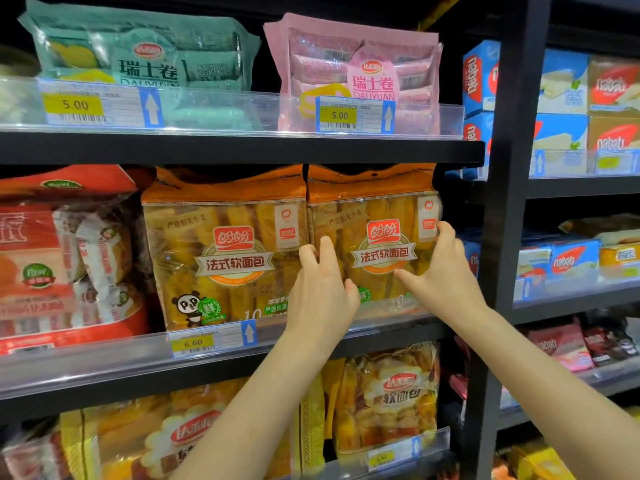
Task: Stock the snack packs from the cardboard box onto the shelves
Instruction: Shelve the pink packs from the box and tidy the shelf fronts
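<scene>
Two orange bread packs stand side by side on the middle shelf point(242, 341): the left pack point(225, 251) and the right pack point(377, 233). On the top shelf point(242, 147) stand one green roll pack point(145, 57) and one pink roll pack point(360, 74). Two hands show, left point(322, 292) and right point(443, 271). Three yellow price tags are readable.

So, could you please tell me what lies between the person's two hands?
In the head view, the front of an orange bread pack lies between the left hand and right hand.
</scene>
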The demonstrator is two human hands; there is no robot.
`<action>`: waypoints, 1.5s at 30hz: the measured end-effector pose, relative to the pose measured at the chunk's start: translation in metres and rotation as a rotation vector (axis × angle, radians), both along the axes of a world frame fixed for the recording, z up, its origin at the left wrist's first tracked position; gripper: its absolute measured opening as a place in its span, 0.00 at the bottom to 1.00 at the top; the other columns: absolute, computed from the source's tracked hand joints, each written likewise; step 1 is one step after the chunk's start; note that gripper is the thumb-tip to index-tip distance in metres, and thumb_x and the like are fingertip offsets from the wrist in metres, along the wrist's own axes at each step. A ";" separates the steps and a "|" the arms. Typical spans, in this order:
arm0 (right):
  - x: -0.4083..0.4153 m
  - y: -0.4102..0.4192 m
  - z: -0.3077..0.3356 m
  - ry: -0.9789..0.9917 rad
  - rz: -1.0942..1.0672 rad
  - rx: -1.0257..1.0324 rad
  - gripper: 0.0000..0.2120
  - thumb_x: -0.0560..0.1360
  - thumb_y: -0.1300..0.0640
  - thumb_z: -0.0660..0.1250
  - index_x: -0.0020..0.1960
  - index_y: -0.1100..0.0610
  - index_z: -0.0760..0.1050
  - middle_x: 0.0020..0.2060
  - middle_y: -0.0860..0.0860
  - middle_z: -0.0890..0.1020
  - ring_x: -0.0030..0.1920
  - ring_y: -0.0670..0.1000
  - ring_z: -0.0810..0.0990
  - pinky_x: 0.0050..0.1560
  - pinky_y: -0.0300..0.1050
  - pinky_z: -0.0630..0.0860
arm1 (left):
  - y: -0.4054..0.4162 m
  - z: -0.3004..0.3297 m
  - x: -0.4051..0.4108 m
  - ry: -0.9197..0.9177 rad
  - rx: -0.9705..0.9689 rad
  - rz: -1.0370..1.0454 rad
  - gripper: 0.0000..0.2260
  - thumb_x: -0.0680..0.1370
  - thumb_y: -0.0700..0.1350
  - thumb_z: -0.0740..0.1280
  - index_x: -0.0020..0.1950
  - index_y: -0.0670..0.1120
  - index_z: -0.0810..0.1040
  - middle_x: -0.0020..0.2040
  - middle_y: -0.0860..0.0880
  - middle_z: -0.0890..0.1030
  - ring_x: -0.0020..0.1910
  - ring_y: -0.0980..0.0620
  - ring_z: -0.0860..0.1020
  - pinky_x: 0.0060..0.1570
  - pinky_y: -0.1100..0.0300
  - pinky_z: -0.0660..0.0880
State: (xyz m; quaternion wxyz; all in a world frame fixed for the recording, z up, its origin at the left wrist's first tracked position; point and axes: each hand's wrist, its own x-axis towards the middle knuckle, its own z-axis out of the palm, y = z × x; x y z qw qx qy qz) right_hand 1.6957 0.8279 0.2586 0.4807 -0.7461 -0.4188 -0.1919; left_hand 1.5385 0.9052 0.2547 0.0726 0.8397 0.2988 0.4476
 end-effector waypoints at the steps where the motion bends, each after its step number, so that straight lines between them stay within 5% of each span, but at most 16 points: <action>1: 0.000 0.001 -0.001 -0.006 -0.013 -0.001 0.36 0.67 0.49 0.74 0.67 0.52 0.57 0.59 0.54 0.70 0.58 0.53 0.73 0.52 0.51 0.75 | 0.000 0.000 0.000 0.011 0.008 0.009 0.30 0.78 0.49 0.62 0.76 0.46 0.51 0.70 0.45 0.60 0.54 0.51 0.76 0.47 0.64 0.74; 10: -0.006 0.002 -0.004 -0.023 -0.099 -0.028 0.38 0.69 0.51 0.72 0.71 0.55 0.53 0.66 0.57 0.64 0.64 0.57 0.69 0.55 0.56 0.75 | 0.001 0.004 -0.008 0.059 0.019 -0.003 0.29 0.78 0.49 0.62 0.75 0.47 0.52 0.70 0.46 0.61 0.53 0.51 0.77 0.42 0.67 0.69; 15: -0.035 -0.003 0.002 -0.260 -0.236 -0.088 0.35 0.72 0.50 0.69 0.72 0.58 0.56 0.71 0.58 0.61 0.68 0.58 0.66 0.59 0.54 0.72 | 0.001 0.006 -0.021 0.107 0.017 0.006 0.25 0.79 0.50 0.61 0.73 0.47 0.58 0.70 0.47 0.62 0.55 0.51 0.76 0.44 0.64 0.68; 21: -0.089 0.011 0.012 -0.450 -0.140 -0.183 0.24 0.75 0.49 0.63 0.68 0.56 0.65 0.60 0.51 0.75 0.57 0.52 0.75 0.48 0.42 0.72 | 0.011 0.005 -0.052 0.188 0.095 0.042 0.15 0.79 0.51 0.59 0.63 0.48 0.68 0.58 0.50 0.72 0.54 0.50 0.75 0.42 0.59 0.67; 29: -0.134 0.026 0.016 -0.462 -0.068 -0.266 0.15 0.77 0.49 0.60 0.61 0.54 0.70 0.51 0.49 0.79 0.50 0.50 0.78 0.42 0.40 0.69 | 0.033 0.014 -0.092 0.284 0.210 0.031 0.13 0.79 0.51 0.57 0.60 0.47 0.72 0.55 0.50 0.75 0.52 0.50 0.76 0.43 0.57 0.72; 45: -0.136 0.036 0.067 -0.498 0.028 -0.330 0.11 0.77 0.49 0.58 0.55 0.51 0.73 0.47 0.47 0.79 0.47 0.49 0.78 0.44 0.41 0.71 | 0.044 0.057 -0.089 0.364 0.206 -0.091 0.10 0.79 0.52 0.55 0.56 0.52 0.73 0.51 0.55 0.76 0.47 0.56 0.76 0.44 0.61 0.76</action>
